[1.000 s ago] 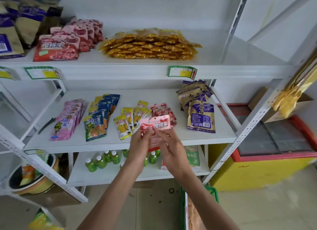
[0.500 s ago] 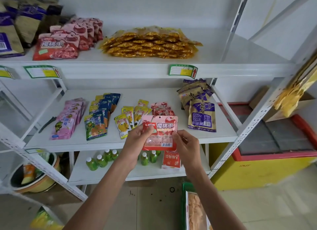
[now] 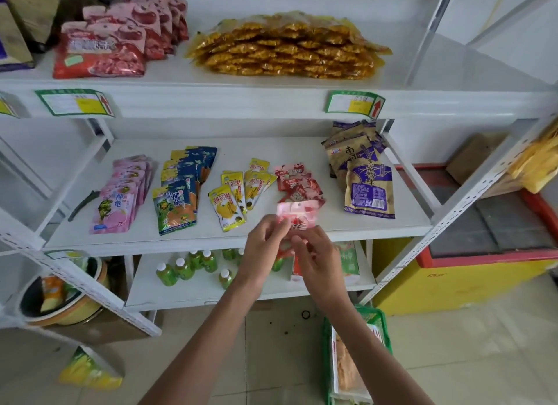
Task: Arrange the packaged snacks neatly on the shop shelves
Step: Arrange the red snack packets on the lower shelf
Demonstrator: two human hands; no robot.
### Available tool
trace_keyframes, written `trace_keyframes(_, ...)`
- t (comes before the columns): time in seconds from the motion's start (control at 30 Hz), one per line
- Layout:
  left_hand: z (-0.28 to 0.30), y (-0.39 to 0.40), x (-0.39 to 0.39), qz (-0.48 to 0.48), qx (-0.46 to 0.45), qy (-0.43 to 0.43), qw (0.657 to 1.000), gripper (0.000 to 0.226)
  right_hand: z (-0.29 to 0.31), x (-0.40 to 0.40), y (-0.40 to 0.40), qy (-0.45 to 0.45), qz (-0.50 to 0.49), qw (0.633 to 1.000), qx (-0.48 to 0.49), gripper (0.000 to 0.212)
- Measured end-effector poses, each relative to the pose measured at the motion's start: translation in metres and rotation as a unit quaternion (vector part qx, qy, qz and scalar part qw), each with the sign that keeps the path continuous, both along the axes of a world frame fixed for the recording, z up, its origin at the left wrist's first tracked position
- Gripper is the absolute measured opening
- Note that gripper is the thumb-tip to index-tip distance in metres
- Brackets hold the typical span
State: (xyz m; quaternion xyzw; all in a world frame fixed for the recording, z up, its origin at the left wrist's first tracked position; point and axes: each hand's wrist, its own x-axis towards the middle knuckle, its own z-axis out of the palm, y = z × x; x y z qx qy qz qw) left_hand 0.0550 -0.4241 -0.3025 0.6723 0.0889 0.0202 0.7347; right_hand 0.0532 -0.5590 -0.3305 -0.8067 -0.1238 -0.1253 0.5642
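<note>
Left hand (image 3: 265, 238) and right hand (image 3: 314, 253) are both seen pinching a small pink-and-red plastic snack pouch (image 3: 297, 213), fingers curled onto its lower part. Pouch is held upright just above the front edge of the white metal middle shelf (image 3: 193, 238), its punched hang-hole at the top; the print is blurred and only partly legible.

- Directly behind it, a loose heap of matching red-and-pink pouches (image 3: 297, 184) is lying on the shelf, between the row of yellow mango sachets (image 3: 238, 193) and the stack of tan-and-purple packets (image 3: 367, 187) near the right edge.
- Toward the left edge, a blue-and-green packet row (image 3: 178, 193) and a pink packet row (image 3: 122, 196) are fanned front to back.
- On the shelf above, larger red cherry bags (image 3: 102, 53) and a pile of golden wrapped snacks (image 3: 287, 47) are noted. Green bottles (image 3: 184, 267) are stood on the shelf below.

Handling, as judged: the pouch looks light, thin and floppy, with a glossy film likely to slip. A hold by the sealed side edges or bottom seam is advised rather than the soft middle, so contents are not crushed. It is probably meant for the front of the red heap, which itself wants straightening.
</note>
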Motion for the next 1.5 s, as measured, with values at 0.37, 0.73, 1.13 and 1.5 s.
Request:
trace_keyframes(0.37,-0.073,0.018,0.083,-0.016,0.029,0.08,0.996,0.014,-0.065,0.081,-0.022,0.27,-0.107,0.953,-0.082,0.031)
trace_keyframes(0.73,-0.138,0.026,0.182,-0.019,0.457,0.026,0.889,0.053,-0.1,0.212,-0.044,0.314,-0.1,0.938,-0.109,0.038)
trace_keyframes(1.13,-0.148,0.015,0.185,0.002,0.513,-0.011,0.858,0.038,-0.084,0.274,-0.059,0.243,-0.223,0.944,0.003,0.011)
trace_keyframes(1.5,-0.143,0.013,0.213,0.047,0.505,-0.015,0.862,0.045,-0.036,0.244,-0.074,0.095,-0.268,0.958,0.03,0.016)
